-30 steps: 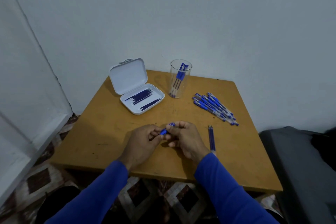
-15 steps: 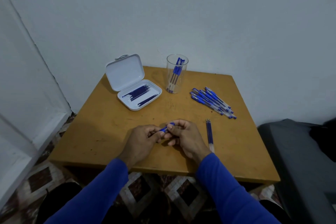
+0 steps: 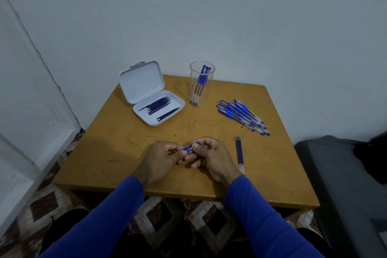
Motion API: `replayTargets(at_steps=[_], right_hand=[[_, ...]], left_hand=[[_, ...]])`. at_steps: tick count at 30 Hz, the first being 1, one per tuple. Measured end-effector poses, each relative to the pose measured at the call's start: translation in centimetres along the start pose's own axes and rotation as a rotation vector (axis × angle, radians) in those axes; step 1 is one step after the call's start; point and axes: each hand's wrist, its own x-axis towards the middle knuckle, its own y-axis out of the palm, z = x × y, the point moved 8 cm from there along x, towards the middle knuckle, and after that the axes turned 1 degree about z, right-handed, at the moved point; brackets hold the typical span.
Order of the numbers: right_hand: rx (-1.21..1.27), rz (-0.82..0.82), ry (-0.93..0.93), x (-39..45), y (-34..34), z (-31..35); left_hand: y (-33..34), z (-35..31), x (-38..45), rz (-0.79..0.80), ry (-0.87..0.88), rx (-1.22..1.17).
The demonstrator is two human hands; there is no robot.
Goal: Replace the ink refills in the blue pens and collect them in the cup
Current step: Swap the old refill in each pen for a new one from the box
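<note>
Ochre wooden square table (image 3: 125, 153) against a pale wall.

Item: short blue plastic pen (image 3: 189, 148) with a grey collar, pinched between both hands above the near half of the table. Long axis runs left hand to right hand, rising slightly rightward; most of it is hidden.
Left hand (image 3: 161, 160): fingers curled narrow, pinching the lower end.
Right hand (image 3: 211, 158): fingers curled narrow, gripping the upper end. Neither hand is nearer.

Just right of the right fingers: loose dark-blue refills (image 3: 239, 152).
Beyond the fingers: clear plastic cup (image 3: 202, 84) holding pens; heap of blue capped pens (image 3: 243, 115), far right; open white hinged case (image 3: 150, 98) of refills, far left.
</note>
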Motion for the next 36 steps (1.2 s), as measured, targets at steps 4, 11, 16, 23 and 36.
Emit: replayTargets(at_steps=[4, 11, 16, 23, 36], right_hand=[[0.043, -0.035, -0.005, 0.2, -0.4, 0.2], [-0.212, -0.205, -0.091, 0.2, -1.0, 1.1], [-0.535, -0.39, -0.081, 0.3, -2.7, 1.7], [-0.714, -0.411, -0.114, 0.7, -2.5, 2.0], [-0.554, -0.297, -0.188, 0.4, -2.5, 1.5]], left_hand=[[0.0, 0.2, 0.0, 0.006, -0.011, -0.033], [0.0, 0.2, -0.1, -0.069, 0.017, -0.01], [0.0, -0.2, -0.2, -0.108, 0.058, 0.017], [-0.1, -0.8, -0.2, -0.113, 0.117, 0.115], [0.2, -1.6, -0.9, -0.257, 0.316, 0.38]])
